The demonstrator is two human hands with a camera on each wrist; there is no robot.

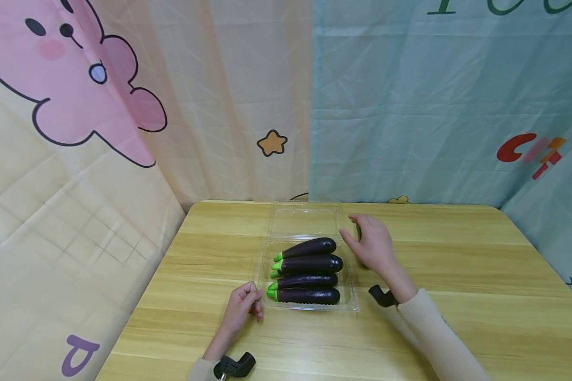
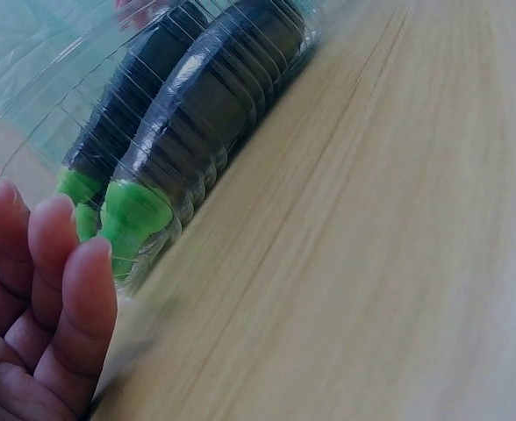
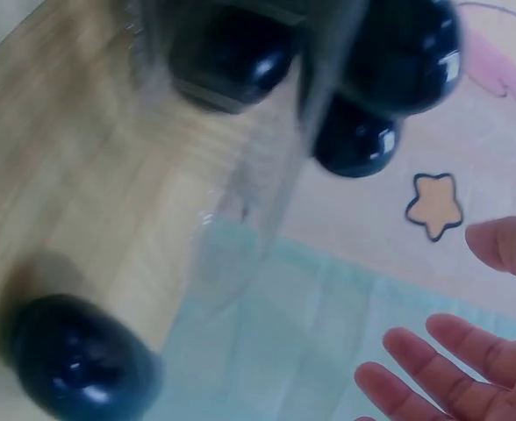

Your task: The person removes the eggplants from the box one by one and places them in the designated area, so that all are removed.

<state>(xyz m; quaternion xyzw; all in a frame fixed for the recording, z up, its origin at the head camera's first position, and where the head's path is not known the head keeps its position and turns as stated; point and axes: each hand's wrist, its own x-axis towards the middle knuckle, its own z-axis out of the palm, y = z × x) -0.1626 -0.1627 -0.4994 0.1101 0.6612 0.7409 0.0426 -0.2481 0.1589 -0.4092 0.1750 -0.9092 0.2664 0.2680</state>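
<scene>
Several dark purple eggplants (image 1: pixel 312 264) with green stem ends lie side by side in an open clear plastic clamshell container (image 1: pixel 348 304). Its lid (image 1: pixel 305 222) is folded back, away from me. At the container's left edge, my left hand (image 1: pixel 240 307) has curled fingers and holds the rim beside the green stems (image 2: pixel 133 215). Past the right edge, my right hand (image 1: pixel 374 246) is spread, thumb apart from the fingers, with nothing in its grasp. Another eggplant (image 3: pixel 78 355) lies outside the container on the table; in the head view my right hand mostly hides it.
The pale wooden table (image 1: pixel 457 264) stretches out on both sides of the container. Printed curtains (image 1: pixel 229 106) hang along its back and sides. A black wrist camera mount (image 1: pixel 383 296) sits on my right wrist, another (image 1: pixel 235 366) on my left.
</scene>
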